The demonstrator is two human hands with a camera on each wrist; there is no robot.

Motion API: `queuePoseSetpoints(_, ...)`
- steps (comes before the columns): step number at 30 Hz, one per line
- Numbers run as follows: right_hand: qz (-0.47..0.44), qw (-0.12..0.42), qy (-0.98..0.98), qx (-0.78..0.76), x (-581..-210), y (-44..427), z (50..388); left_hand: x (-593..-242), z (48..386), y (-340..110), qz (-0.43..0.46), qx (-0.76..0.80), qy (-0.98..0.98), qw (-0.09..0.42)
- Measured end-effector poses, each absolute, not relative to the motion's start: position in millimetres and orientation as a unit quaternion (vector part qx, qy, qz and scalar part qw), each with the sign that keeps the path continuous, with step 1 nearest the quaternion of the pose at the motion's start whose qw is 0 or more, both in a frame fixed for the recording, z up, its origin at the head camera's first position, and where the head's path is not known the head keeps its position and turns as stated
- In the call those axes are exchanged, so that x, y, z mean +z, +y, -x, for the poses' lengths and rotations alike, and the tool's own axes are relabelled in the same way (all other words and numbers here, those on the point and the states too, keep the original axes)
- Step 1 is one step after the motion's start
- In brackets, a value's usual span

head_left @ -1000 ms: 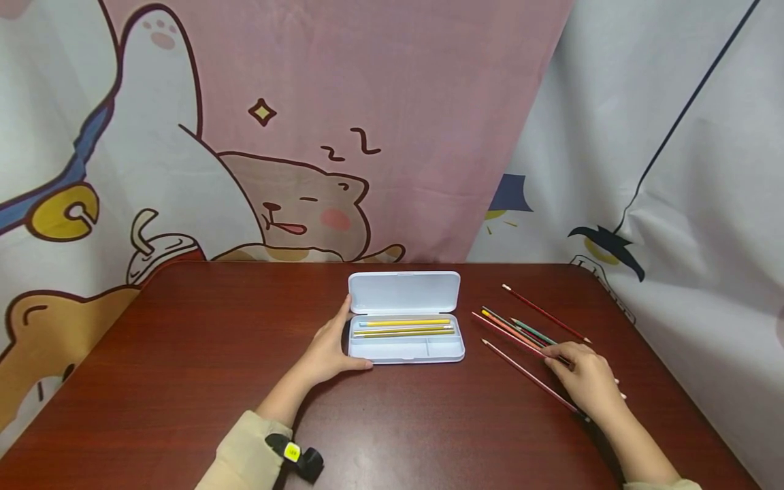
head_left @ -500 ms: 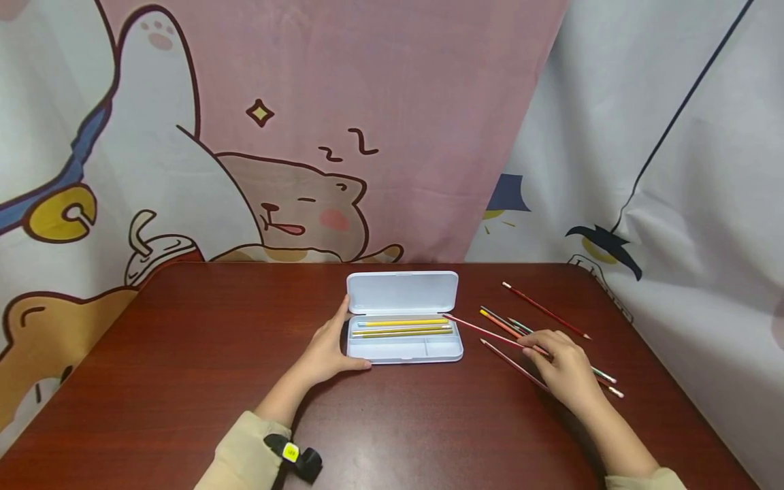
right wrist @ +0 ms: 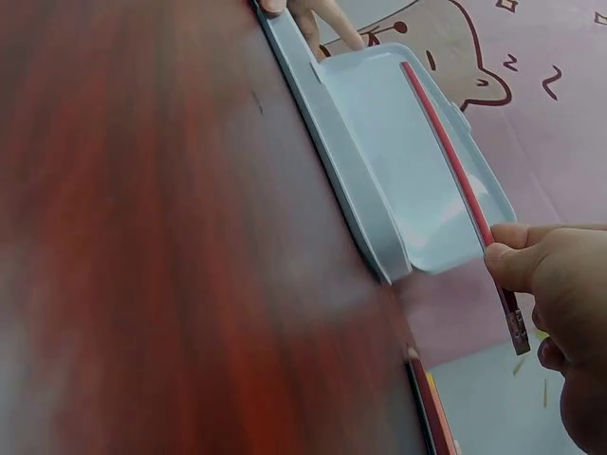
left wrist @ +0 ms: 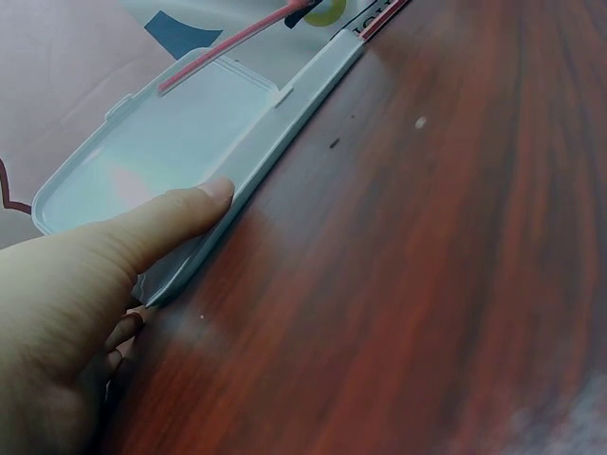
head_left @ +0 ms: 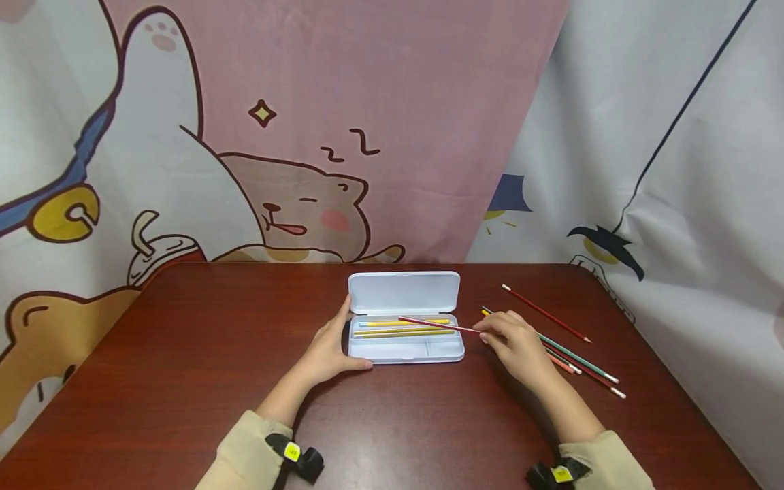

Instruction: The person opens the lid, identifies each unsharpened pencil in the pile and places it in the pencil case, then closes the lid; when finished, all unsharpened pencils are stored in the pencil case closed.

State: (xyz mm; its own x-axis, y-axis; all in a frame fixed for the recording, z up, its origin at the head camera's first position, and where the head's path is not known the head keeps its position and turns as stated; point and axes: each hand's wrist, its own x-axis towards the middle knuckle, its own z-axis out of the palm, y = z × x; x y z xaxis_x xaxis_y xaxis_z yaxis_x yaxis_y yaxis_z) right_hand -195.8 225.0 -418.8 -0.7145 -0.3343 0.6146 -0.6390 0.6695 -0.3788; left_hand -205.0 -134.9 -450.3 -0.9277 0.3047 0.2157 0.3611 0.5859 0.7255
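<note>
An open white pencil case lies on the table, its lid raised at the back. Several yellow and gold pencils lie in its rear compartment. My left hand grips the case's left end, thumb on the front edge; in the left wrist view the other fingers are mostly hidden. Between thumb and fingertips my right hand pinches a red pencil near one end. That pencil points left, above the rear compartment. The right wrist view shows the red pencil slanting in front of the lid.
Several pencils lie in a loose bunch to the right of the case, partly hidden by my right hand. One red pencil lies apart behind them. A printed cloth hangs behind the brown table.
My right hand has lifted the red pencil from the bunch and moved left, bringing it over the case. My left hand stays on the case's left end.
</note>
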Motion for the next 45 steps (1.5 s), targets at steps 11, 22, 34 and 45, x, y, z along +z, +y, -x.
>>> queuePoseSetpoints(11,-0.314,0.234,-0.869,0.303,-420,195,219,-448,206,-134,0.19,-0.414,-0.89,0.036)
queuePoseSetpoints(22,-0.322,0.212,-0.87,0.308,-426,172,235,-449,205,-135,0.203,-0.418,-0.884,0.048)
queuePoseSetpoints(34,-0.333,0.215,-0.869,0.297,-442,158,246,-451,206,-136,0.195,-0.411,-0.89,0.038)
queuePoseSetpoints(45,-0.319,0.2,-0.886,0.271,-441,154,246,-449,204,-135,0.191,-0.42,-0.886,0.035)
